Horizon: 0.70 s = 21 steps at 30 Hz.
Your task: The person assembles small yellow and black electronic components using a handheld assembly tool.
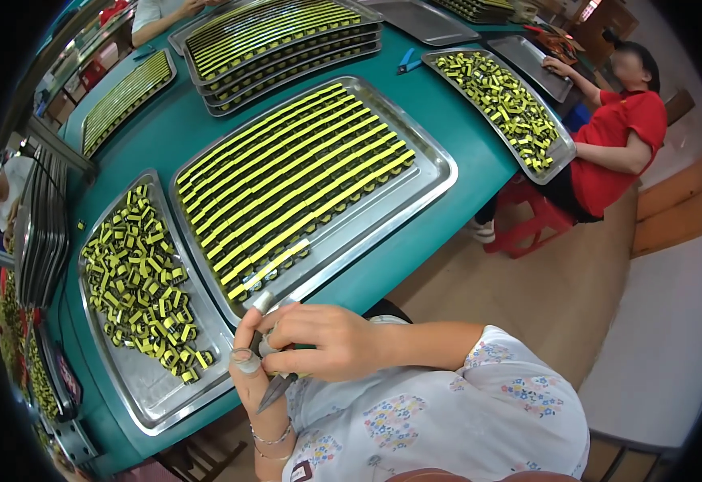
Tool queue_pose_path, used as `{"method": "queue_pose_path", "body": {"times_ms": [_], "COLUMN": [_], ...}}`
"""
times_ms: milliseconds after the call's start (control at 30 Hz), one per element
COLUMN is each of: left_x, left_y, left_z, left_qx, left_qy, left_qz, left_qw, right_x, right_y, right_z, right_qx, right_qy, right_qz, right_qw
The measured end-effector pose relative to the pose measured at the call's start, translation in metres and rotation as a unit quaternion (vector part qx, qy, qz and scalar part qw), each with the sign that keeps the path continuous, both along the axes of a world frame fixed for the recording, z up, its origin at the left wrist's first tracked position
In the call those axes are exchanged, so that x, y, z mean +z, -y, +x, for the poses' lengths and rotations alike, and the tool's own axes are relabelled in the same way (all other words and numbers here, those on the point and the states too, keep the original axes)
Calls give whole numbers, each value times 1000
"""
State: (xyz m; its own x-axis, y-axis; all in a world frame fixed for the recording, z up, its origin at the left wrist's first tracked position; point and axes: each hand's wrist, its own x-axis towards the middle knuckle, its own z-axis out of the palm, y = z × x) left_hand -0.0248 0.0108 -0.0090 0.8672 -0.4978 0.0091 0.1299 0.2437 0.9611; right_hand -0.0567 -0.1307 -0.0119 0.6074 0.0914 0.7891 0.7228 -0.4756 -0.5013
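- The teal table (403,273) spreads beyond both hands in a workroom; a seated co-worker in a red shirt (624,120) is well off to the right hand's side.
- A large metal tray (403,191) lies just beyond the hands, bearing rows of yellow-topped parts (294,181); the shortest row is the one nearest the hands.
- Farther past it rises a tray stack (198,82), also filled with rows.
- Left of the left hand sits a tray of loose parts (146,395), yellow and dark, heaped at random.
- Far forward and right of the right hand is a second loose-part tray (564,154).
- The right hand (327,341) is closed around a pointed metal tool (274,394) with a green handle, tip downward.
- The left hand (248,373), wrapped on two digits, bends up against the right fingers; I cannot tell whether it pinches anything.
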Motion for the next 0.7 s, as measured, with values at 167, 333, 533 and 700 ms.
{"method": "queue_pose_path", "body": {"times_ms": [167,333,533,700], "left_x": [4,30,47,52], "left_y": [-11,-6,-38,-57], "left_z": [13,5,-7,-24], "left_qx": [19,30,-201,-197], "left_qy": [53,6,23,5], "left_qz": [25,-110,-446,-440], "left_qw": [998,993,872,876], "right_x": [13,15,18,12], "right_y": [14,54,82,85], "right_z": [-16,-14,-6,5], "right_qx": [-19,-130,-240,-282], "right_qy": [-90,-110,-171,-204], "right_qz": [42,48,-10,-69], "right_qw": [995,984,955,935]}}
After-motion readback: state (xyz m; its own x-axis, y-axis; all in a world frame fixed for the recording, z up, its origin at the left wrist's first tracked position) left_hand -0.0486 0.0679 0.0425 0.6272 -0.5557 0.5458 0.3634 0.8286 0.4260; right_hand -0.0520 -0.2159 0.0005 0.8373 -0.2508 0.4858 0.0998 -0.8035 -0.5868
